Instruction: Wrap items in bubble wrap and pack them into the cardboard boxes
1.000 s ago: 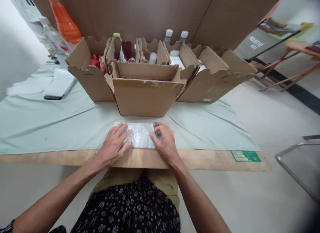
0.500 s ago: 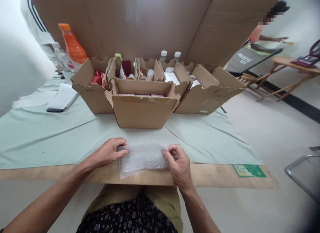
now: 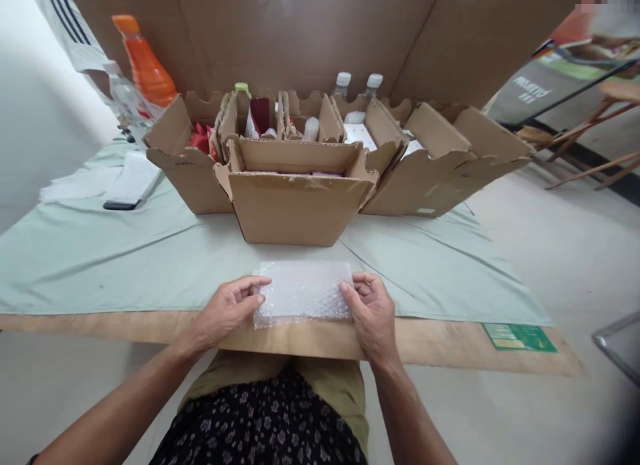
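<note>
A clear bubble wrap bag (image 3: 305,290) lies spread out near the table's front edge, its lower part over the bare wood strip. My left hand (image 3: 231,308) pinches its left edge between thumb and fingers. At the right edge, my right hand (image 3: 371,312) grips it the same way, fingers curled behind and thumb on top. Whether anything lies inside the bag I cannot tell. Just beyond it stands a cardboard bin (image 3: 295,208), with dark flat items barely showing over its front wall.
Behind stand more cardboard bins (image 3: 415,178) with packets, white boxes and bottles. An orange bottle (image 3: 147,68) and a clear bottle (image 3: 127,95) are at the left, near stacked plastic sleeves (image 3: 135,175). A green card (image 3: 520,337) lies at the front right. Part of another person (image 3: 573,28) shows far right.
The bubble wrap bag has been lowered and laid flatter, a little farther from my body. Both hands keep hold of its sides. The view has shifted slightly.
</note>
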{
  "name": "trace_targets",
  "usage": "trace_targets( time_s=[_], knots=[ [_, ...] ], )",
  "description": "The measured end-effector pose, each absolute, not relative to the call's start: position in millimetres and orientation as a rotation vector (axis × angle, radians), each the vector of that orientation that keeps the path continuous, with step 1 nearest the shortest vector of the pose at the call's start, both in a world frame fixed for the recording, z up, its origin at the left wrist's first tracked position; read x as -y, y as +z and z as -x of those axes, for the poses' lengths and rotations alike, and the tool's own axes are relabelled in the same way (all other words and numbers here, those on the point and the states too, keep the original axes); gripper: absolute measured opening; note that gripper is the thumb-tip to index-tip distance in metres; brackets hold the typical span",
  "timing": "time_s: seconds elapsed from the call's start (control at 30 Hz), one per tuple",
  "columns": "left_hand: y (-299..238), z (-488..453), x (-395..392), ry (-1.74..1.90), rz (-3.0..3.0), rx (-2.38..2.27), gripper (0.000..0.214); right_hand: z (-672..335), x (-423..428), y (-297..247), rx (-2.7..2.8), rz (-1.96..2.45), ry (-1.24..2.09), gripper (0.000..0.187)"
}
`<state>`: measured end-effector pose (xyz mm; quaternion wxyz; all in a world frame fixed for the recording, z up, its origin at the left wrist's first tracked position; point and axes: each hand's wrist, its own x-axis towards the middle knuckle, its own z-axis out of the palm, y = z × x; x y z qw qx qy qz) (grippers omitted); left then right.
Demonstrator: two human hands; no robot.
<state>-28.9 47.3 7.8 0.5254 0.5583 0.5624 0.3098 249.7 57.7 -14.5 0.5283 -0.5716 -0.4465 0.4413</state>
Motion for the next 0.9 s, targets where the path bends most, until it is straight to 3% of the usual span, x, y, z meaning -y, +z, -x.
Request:
trace_targets(
  time_s=[0.17,0.27,0.33,0.47,0.57,0.63,0.77,0.9],
  knots=[
    [6.0,20.0,-47.8,0.846,-1.639,-1.426,0.03,-264.1,-44.0,-13.7,1.425,1.356,0.928,0.065],
    [20.7,18.5,-46.4,1.109,-1.885,-1.388,0.025,-270.1,-36.2,-1.2,1.638,1.359,0.662,0.045],
    [43.0,19.2,-48.2,1.322,-2.111,-1.361,0.022,-267.4,-38.5,21.4,1.679,1.285,0.46,0.037],
    [104.3,23.3,-73.5,1.731,-2.524,-1.461,0.021,-247.2,-74.3,94.3,1.622,0.99,0.216,0.063],
    [142.3,28.4,-113.3,1.925,-2.585,-1.569,0.023,-232.4,-125.3,145.0,1.611,0.909,0.071,0.062],
    [158.3,32.8,-143.6,1.812,-2.536,-1.61,0.027,-228.8,-162.2,166.2,1.668,0.983,0.063,0.053],
    [170.8,41.5,-193.7,1.031,-2.405,-1.608,0.026,-230.6,-218.2,182.4,2.187,1.386,0.254,0.014],
    [171.6,39.9,-223.8,0.411,-2.228,-1.592,0.032,-223.4,-244.3,183.3,2.53,1.675,0.291,0.025]
  ],
)
